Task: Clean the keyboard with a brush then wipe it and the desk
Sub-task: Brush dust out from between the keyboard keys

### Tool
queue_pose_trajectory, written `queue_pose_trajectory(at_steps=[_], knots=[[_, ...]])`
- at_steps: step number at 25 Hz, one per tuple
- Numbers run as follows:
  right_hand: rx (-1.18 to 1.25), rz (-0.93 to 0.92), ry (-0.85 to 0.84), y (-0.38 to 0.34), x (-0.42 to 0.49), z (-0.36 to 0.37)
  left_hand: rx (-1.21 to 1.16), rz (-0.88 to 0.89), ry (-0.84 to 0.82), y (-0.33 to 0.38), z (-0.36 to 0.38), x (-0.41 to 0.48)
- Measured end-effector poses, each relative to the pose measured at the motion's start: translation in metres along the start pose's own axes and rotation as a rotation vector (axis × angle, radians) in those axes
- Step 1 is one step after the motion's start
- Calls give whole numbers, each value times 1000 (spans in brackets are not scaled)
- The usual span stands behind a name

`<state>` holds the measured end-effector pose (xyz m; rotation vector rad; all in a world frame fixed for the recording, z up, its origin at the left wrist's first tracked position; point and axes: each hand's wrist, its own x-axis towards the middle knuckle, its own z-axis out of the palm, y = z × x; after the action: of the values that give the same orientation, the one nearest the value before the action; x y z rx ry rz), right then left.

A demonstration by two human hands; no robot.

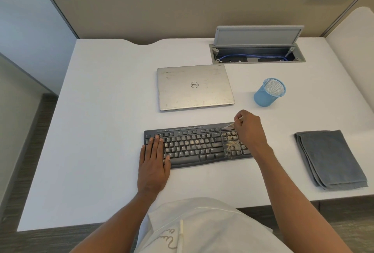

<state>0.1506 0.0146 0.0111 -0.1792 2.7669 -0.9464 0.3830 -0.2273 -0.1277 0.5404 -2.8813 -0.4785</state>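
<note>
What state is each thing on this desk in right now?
keyboard: gritty crumbs over its right-hand keys.
laptop: closed, lid smudged.
pen cup: upright, looks empty.
cloth: folded, untouched.
cable hatch: lid up, open.
brush: held in the right hand, bristles at the keyboard's top right corner.
left hand: flat on the keyboard's left end.

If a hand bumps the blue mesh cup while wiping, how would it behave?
The blue mesh cup looks empty and thin-walled, so probably light and easily knocked over. Being round, it would likely roll across the desk once tipped.
</note>
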Motion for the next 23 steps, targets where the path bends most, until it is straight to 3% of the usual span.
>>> queue_pose_trajectory(at_steps=[4,8,11,17,23], knots=[[83,-53,29,-11,3,0,-2,1,1,0,0,0],[155,-50,-48,-23,8,17,0,-3,-5,1,-1,0],[104,-32,-67,-21,8,21,-4,-3,-4,1,-2,0],[-99,70,96,12,25,-7,2,-6,-15,0,0,0],[192,58,108,4,27,-11,2,-4,-11,0,0,0]])
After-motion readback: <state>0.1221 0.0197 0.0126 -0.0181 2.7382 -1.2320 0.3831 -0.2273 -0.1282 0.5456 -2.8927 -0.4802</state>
